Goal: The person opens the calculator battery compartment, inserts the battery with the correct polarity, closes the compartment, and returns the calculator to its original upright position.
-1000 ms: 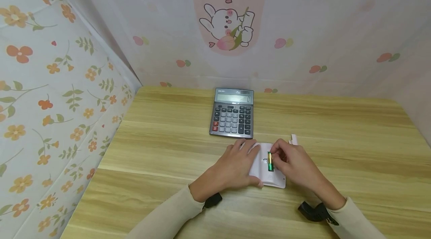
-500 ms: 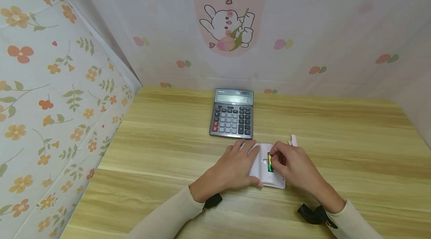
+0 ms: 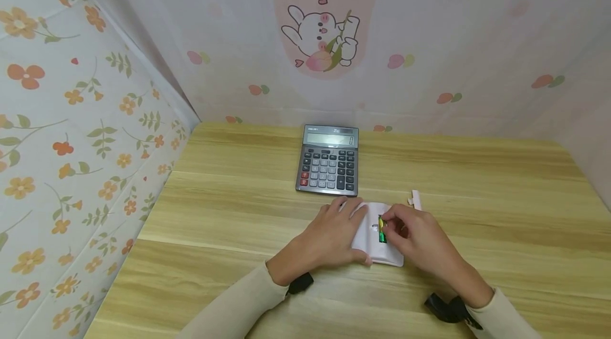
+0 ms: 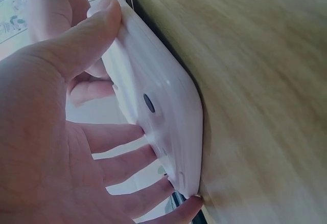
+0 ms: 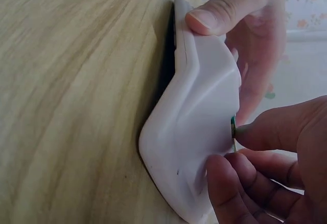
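Note:
A pale pink device (image 3: 387,257) lies back side up on the table, its front hidden. My left hand (image 3: 329,235) holds it on the left, thumb (image 4: 104,22) on the near edge and fingers spread toward the far edge. A green and gold battery (image 3: 382,236) sits in the narrow slot in the device's back, and I cannot tell how deep. Thumb and index fingertips of my right hand (image 3: 420,230) pinch it, partly covering it. In the right wrist view, only a thin strip of the battery (image 5: 233,127) shows beside the thumb.
A small pale cover (image 3: 416,200) lies on the table just beyond the right hand. Behind the device stands a grey desktop calculator (image 3: 326,164), its display showing 0. The wooden table (image 3: 229,211) meets patterned cloth at the back and left.
My right fingertips have shifted slightly on the battery and now cover more of it. The battery appears lower in the slot. My left hand stays in place on the device.

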Motion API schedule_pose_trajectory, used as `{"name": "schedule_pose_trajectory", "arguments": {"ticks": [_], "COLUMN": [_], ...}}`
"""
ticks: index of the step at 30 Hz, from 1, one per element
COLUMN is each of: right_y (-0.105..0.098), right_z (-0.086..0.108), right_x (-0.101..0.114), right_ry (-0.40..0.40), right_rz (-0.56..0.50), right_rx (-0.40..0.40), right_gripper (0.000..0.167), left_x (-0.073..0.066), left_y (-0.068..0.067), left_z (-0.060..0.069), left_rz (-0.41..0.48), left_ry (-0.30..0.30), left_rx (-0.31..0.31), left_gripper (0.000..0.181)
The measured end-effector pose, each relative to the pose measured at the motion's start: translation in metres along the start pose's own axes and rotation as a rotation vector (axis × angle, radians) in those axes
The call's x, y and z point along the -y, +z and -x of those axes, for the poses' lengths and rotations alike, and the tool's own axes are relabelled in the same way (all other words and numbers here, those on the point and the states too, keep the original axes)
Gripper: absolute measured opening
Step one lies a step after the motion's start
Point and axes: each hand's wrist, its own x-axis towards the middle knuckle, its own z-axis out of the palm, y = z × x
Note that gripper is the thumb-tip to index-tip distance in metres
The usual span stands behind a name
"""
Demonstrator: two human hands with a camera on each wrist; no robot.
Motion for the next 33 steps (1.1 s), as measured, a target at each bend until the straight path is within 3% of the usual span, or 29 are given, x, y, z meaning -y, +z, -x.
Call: {"name": "schedule_pose_trajectory", "arguments": {"ticks": [10,17,25,33], "right_y": [-0.01,-0.021,-0.043,-0.051], "right_z": [-0.006,-0.016,-0.027,-0.028], "right_x": [-0.004,-0.008,-0.019,-0.039], "right_ry": [0.049,0.064,0.056,0.068], "right_rz": [-0.062,-0.074,-0.027,0.008], "right_rx": [0.102,0.162,0.087,0.035], "right_gripper": [0.027,0.019,0.015,0.017], "left_x": [0.001,0.001,0.001,0.001], "left_y": [-0.002,-0.002,-0.001,-0.001], "left_z": [0.0,0.0,-0.001,-0.001], "left_rz": [-0.016,-0.011,-0.01,-0.005], "left_ry": [0.013,0.012,0.005,-0.002], "left_rx": [-0.018,-0.015,-0.014,-0.008], "left_gripper": [0.108,0.108,0.108,0.108]}}
